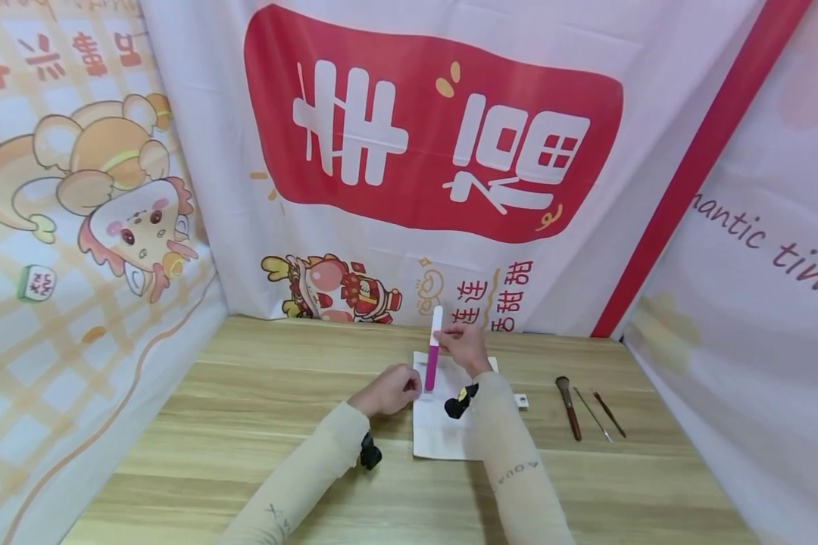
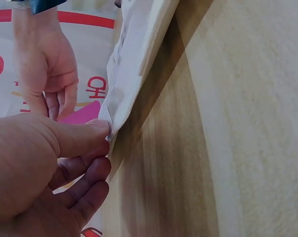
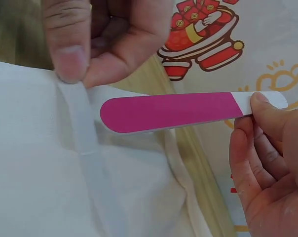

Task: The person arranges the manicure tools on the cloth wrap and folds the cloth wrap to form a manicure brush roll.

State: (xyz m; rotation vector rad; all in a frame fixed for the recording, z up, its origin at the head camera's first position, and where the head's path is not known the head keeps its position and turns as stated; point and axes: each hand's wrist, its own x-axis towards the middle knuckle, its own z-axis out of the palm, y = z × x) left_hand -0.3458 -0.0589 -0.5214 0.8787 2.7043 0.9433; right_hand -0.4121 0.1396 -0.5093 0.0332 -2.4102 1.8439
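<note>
The wooden tabletop with pale yellow grain point(image 1: 300, 356) carries a flat, rectangular white cloth article point(image 1: 443, 439), apparently a pouch, lying in front of the person. The cloth is judged light, soft and limp, liable to sag or fold over its own opening; the hemmed edge is the sound place to take hold, since it gives the fingers a thicker band. The slim, round-ended flat stick, magenta over most of its length and white at one end point(image 1: 432, 356), is in the air over the far left part of the cloth; contact between the two cannot be confirmed. It is judged light and fairly stiff, possibly brittle if bent, with little risk of slipping; the white end is a suitable grip, leaving the magenta length free. Both forearms reach forward from the near side. The right hand point(image 1: 465, 347) comes in from the right, thumb against one face of the white end and fingers behind, closed narrowly on it. The left hand point(image 1: 390, 389) sits low at the cloth's left edge, thumb and forefinger pinching the hem, remaining fingers loosely bent.
</note>
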